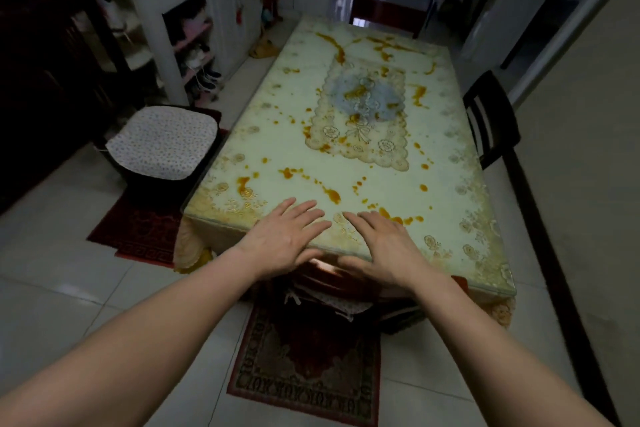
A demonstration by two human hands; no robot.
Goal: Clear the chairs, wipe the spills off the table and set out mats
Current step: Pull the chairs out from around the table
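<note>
A: Start nearest. What do the hands hold?

B: Nothing. The left hand [286,235] and the right hand [380,243] lie flat, fingers spread, palms down over the near edge of the table [485,246], side by side and not touching. Whether the palms press on the glass I cannot tell.

A: And below them?

B: One patterned red rug [304,357] on the pale floor tiles, with a near chair [329,291] pushed in under the table edge, cloth bunched on its seat. A second red rug [138,229] lies to the left.

A: How many chairs in all?

B: Four. The near one; a left chair [162,146] with a spotted cushion, standing on that second rug, just beside the table; a dark slatted right chair [490,118] between table and wall; a far chair [384,15] at the far end.

A: The spills?

B: Orange splashes [332,196], too many to count, scattered across the whole top. One lace mat [360,121] sits in the middle, also spattered.

A: Beyond?

B: White shelves [194,45] with shoes on the left, a doorway behind.
</note>
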